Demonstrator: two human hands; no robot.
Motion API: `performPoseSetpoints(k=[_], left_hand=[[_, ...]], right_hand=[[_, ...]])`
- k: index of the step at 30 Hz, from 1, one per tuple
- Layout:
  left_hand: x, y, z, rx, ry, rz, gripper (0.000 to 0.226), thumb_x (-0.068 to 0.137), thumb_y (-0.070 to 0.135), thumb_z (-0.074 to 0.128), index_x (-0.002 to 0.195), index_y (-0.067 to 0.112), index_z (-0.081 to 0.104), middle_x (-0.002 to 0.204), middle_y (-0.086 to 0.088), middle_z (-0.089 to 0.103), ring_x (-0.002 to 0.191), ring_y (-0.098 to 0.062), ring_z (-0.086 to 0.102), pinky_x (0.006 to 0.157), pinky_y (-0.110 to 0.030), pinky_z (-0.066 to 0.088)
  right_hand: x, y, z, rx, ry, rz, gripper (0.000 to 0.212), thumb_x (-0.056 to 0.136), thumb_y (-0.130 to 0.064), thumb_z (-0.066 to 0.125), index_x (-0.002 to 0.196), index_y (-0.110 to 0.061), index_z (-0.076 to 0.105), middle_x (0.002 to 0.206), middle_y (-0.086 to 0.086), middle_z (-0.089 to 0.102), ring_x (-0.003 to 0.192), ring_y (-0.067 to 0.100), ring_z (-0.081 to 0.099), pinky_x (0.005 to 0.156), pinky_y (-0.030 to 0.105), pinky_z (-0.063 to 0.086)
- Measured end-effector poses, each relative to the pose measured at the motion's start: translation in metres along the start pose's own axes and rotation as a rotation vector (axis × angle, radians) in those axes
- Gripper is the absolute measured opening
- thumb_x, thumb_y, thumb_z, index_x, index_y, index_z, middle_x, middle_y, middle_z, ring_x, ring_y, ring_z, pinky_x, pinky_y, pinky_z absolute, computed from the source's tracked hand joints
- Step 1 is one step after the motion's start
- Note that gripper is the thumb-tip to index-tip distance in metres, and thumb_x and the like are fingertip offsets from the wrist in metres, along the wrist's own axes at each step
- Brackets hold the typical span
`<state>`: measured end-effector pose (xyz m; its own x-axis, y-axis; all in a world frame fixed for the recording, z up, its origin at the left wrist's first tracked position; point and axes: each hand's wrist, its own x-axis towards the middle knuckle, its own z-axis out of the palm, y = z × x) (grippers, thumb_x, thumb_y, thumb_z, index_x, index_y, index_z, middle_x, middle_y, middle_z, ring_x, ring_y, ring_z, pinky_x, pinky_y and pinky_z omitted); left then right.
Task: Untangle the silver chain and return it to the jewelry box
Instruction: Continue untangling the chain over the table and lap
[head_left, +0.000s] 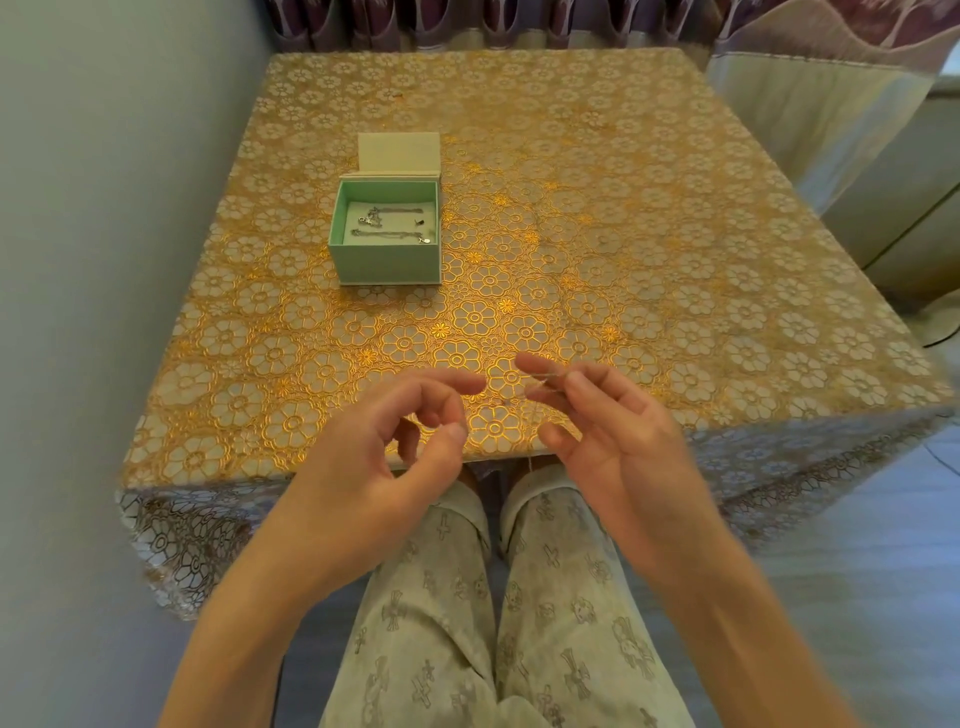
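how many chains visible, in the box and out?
3, maybe more hidden. Two lie in the jewelry box: upper chain and lower chain. A third, thin chain is draped over the right hand fingers; faint, blurred.

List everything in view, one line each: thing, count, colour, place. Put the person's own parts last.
jewelry box: one, mint green, lid open, left of table centre.
chains in box: at least two, silver, on the box's pale insert.
silver chain: one, thin strand, faint, draped over the right hand's fingers.
table: one, gold floral cloth, against the left wall.
curtain: purple patterned, behind the table.
legs: two, in pale printed trousers, below the table edge.
left hand: fingers curled, near table edge.
right hand: holds the strand.
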<state>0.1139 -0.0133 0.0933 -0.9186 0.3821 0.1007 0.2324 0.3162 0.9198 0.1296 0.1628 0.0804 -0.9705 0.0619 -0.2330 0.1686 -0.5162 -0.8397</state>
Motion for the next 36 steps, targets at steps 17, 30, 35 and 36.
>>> performPoseSetpoints(k=[17, 30, 35, 36], left_hand=[[-0.007, 0.006, 0.026, 0.018, 0.304, 0.153, 0.004, 0.086, 0.029, 0.047, 0.085, 0.026, 0.050, 0.106, 0.016, 0.065, 0.073, -0.014, 0.061, 0.054, -0.029, 0.047], [-0.007, 0.008, 0.029, -0.481, 0.470, -0.175, 0.013, 0.088, 0.007, 0.053, 0.090, 0.016, 0.062, 0.081, 0.002, 0.067, 0.043, -0.010, 0.045, 0.040, -0.014, 0.037], [-0.002, 0.007, 0.021, -0.392, 0.292, -0.280, 0.025, 0.068, 0.036, 0.063, 0.091, 0.026, 0.068, 0.086, 0.003, 0.071, 0.047, -0.008, 0.046, 0.050, -0.018, 0.043], [-0.002, 0.007, 0.022, -0.314, 0.224, -0.290, 0.029, 0.065, 0.043, 0.064, 0.091, 0.030, 0.070, 0.084, 0.005, 0.071, 0.048, -0.008, 0.045, 0.052, -0.020, 0.042]], right_hand=[[-0.009, -0.002, 0.009, 0.265, -0.016, -0.033, 0.002, 0.080, -0.010, 0.050, 0.080, -0.012, 0.050, 0.102, 0.003, 0.070, 0.040, 0.003, 0.036, 0.038, 0.013, 0.029], [-0.011, -0.005, 0.003, 0.184, -0.033, -0.019, 0.005, 0.080, -0.008, 0.049, 0.077, -0.011, 0.051, 0.117, 0.004, 0.066, 0.036, 0.002, 0.035, 0.036, 0.011, 0.030], [-0.012, -0.005, 0.002, 0.226, -0.091, -0.017, 0.013, 0.083, -0.008, 0.048, 0.074, -0.014, 0.055, 0.118, 0.006, 0.065, 0.037, 0.003, 0.037, 0.036, 0.011, 0.029], [-0.012, -0.005, 0.002, 0.220, -0.107, -0.022, 0.012, 0.083, -0.008, 0.049, 0.075, -0.014, 0.056, 0.119, 0.006, 0.065, 0.038, 0.003, 0.038, 0.036, 0.011, 0.029]])
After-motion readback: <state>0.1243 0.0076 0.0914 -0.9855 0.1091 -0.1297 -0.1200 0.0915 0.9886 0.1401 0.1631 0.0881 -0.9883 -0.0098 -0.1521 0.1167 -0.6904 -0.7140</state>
